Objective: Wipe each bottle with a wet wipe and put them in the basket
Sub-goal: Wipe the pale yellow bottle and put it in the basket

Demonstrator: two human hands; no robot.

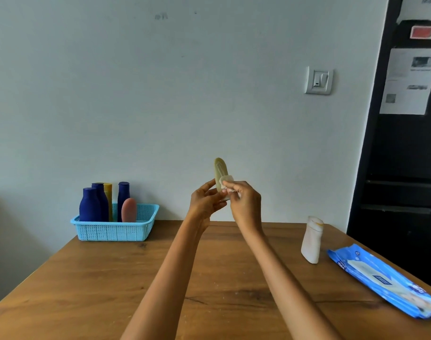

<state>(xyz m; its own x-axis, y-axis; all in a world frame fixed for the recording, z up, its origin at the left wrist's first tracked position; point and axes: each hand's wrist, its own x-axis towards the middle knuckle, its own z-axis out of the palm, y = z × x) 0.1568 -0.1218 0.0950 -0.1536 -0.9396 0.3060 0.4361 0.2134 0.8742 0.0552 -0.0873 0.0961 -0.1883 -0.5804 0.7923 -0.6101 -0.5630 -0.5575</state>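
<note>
I hold a pale green bottle (220, 171) upright in the air above the far side of the table. My left hand (205, 201) grips its lower end. My right hand (243, 201) pinches a white wet wipe (227, 179) against the bottle's side. A light blue basket (116, 229) stands at the far left of the table and holds several bottles: dark blue ones (89, 204), a yellow one (108, 192) and a pink one (129, 210). A white bottle (311, 240) stands on the table to the right.
A blue pack of wet wipes (383, 280) lies flat near the table's right edge. The wooden table (91, 285) ends at a pale wall. A black cabinet (403, 168) stands at the right.
</note>
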